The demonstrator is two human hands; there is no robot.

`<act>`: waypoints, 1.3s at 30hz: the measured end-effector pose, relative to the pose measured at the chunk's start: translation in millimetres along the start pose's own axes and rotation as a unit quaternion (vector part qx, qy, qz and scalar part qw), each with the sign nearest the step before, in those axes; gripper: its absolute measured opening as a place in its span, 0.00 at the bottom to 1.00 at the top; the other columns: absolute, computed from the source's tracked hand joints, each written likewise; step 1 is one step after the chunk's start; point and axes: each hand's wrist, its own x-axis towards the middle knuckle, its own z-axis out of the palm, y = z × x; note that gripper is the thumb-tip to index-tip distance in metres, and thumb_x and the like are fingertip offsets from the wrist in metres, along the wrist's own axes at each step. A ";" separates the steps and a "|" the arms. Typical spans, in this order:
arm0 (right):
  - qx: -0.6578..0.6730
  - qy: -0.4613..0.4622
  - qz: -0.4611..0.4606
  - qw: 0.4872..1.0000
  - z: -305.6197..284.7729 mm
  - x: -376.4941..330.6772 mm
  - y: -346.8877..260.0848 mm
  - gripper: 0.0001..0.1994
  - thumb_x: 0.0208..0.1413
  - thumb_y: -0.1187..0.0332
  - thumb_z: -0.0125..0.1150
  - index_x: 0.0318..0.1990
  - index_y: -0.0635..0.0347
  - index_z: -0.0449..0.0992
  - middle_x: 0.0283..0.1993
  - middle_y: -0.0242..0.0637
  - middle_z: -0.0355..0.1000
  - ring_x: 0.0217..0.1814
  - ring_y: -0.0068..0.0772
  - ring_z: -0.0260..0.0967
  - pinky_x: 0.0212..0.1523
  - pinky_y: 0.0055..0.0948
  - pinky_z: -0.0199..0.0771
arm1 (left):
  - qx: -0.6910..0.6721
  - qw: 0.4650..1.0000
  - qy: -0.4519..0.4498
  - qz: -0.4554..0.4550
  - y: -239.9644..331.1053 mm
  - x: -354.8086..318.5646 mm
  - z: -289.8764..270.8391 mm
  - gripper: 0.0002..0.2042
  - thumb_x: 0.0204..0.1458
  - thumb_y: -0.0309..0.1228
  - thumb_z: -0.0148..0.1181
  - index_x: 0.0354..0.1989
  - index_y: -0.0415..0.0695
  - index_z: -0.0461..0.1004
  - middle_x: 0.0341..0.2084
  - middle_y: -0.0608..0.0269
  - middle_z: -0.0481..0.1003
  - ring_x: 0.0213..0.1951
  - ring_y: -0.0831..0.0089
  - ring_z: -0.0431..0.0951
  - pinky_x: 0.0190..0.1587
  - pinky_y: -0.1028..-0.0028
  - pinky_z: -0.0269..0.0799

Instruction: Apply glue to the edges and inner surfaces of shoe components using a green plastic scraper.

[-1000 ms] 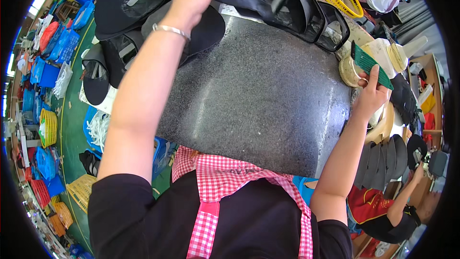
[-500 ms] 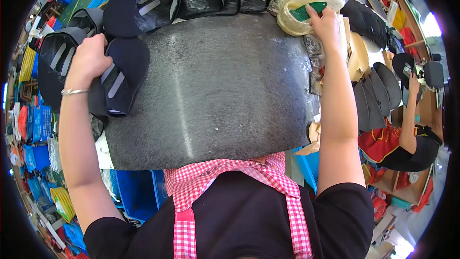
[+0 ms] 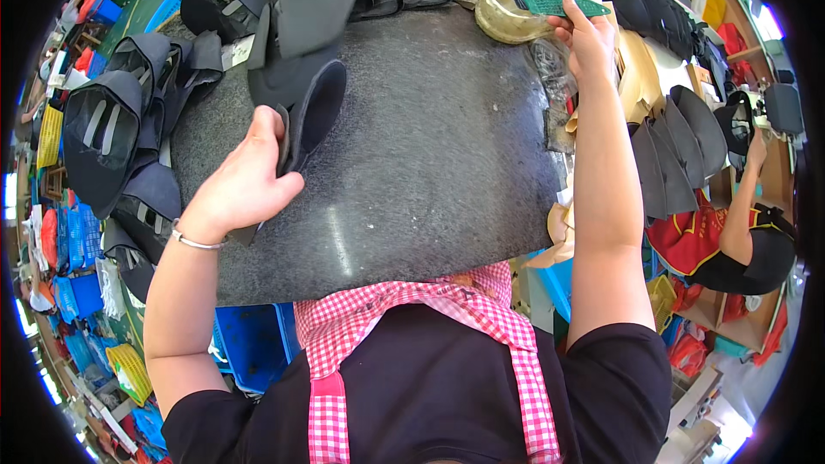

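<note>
My left hand grips a black shoe upper piece by its lower edge, lifted over the left part of a dark stone slab. My right hand holds a flat green brush over a translucent yellowish tub at the slab's far right corner. A silver bracelet sits on my left wrist.
Several black shoe uppers are heaped along the slab's left and far edges. More dark pieces are stacked at the right, beside another person in red and black. Blue crates stand below the slab.
My left hand has drawn a black upper from the left pile toward the slab's middle. My right hand with the green brush stays at the tub.
</note>
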 end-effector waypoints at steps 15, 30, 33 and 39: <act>0.157 -0.094 0.145 0.972 -34.6 -50.0 -4.5 0.06 0.57 0.74 0.60 0.38 0.66 0.72 0.28 0.37 0.74 0.21 0.21 0.71 0.17 0.13 0.70 | -0.220 0.973 0.068 -0.006 53.8 139.0 23.4 0.28 0.54 0.46 0.50 0.58 0.39 0.67 0.47 0.54 0.74 0.52 0.67 0.71 0.56 0.71 0.63; -0.283 -0.196 -0.065 0.936 80.8 -98.0 14.4 0.12 0.55 0.64 0.62 0.32 0.66 0.76 0.21 0.38 0.76 0.22 0.23 0.75 0.25 0.24 0.73 | -0.308 0.949 0.039 -0.048 43.6 168.4 36.9 0.24 0.57 0.47 0.49 0.50 0.39 0.71 0.44 0.61 0.74 0.45 0.74 0.72 0.50 0.73 0.66; -0.299 -0.249 -0.051 0.920 66.2 -126.7 15.1 0.10 0.56 0.66 0.62 0.32 0.67 0.75 0.21 0.37 0.76 0.22 0.22 0.75 0.25 0.23 0.73 | -0.352 0.935 0.027 -0.047 35.2 166.1 40.0 0.24 0.57 0.46 0.50 0.50 0.38 0.71 0.44 0.60 0.74 0.45 0.74 0.72 0.50 0.73 0.66; -0.109 -0.211 0.016 0.971 61.4 -162.0 6.0 0.09 0.57 0.69 0.62 0.33 0.68 0.75 0.25 0.35 0.76 0.23 0.20 0.73 0.24 0.21 0.73 | -0.361 0.928 0.090 0.020 59.5 143.3 44.0 0.21 0.58 0.42 0.50 0.48 0.35 0.72 0.43 0.61 0.75 0.46 0.77 0.72 0.50 0.76 0.66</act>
